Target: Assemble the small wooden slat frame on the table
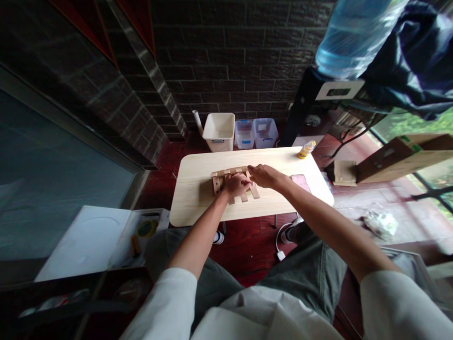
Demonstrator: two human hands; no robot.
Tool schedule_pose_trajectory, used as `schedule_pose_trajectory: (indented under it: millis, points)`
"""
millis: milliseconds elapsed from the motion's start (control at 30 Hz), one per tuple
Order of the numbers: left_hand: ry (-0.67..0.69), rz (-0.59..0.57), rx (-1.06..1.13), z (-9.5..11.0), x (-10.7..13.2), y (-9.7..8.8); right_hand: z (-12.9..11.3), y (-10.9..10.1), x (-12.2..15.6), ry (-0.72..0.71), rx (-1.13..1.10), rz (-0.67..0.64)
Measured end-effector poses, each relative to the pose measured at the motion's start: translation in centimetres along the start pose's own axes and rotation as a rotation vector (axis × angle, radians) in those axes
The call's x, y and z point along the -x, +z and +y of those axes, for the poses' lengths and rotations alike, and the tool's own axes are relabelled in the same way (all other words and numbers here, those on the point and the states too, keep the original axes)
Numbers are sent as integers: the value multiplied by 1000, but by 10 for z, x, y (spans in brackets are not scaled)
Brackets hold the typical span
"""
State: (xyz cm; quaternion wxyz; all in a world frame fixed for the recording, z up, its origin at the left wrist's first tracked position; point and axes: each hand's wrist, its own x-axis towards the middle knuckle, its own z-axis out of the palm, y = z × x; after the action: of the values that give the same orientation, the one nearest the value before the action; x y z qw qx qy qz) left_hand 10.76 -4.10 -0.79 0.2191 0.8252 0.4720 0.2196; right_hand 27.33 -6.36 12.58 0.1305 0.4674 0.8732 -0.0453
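Note:
A small frame of light wooden slats lies on a pale wooden table. My left hand rests on top of the slats, fingers curled over them. My right hand reaches in from the right and touches the frame's far right end. Parts of the slats stick out below my left hand; the middle of the frame is hidden under both hands. Whether a small part is pinched in either hand cannot be seen.
A pink phone lies on the table right of my hands, a small yellow bottle at the far right corner. Behind the table stand a white bin and two clear boxes. A white case sits at my left.

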Motion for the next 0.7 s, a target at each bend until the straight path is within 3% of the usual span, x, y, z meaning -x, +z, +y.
schedule_pose_trajectory:
  millis: [233,700]
  points:
    - [3,-3,-11,3,0,-3,-1,5,0,129,-72,7]
    - [7,-19,26,1,-2,0,-5,8,3,232,-156,27]
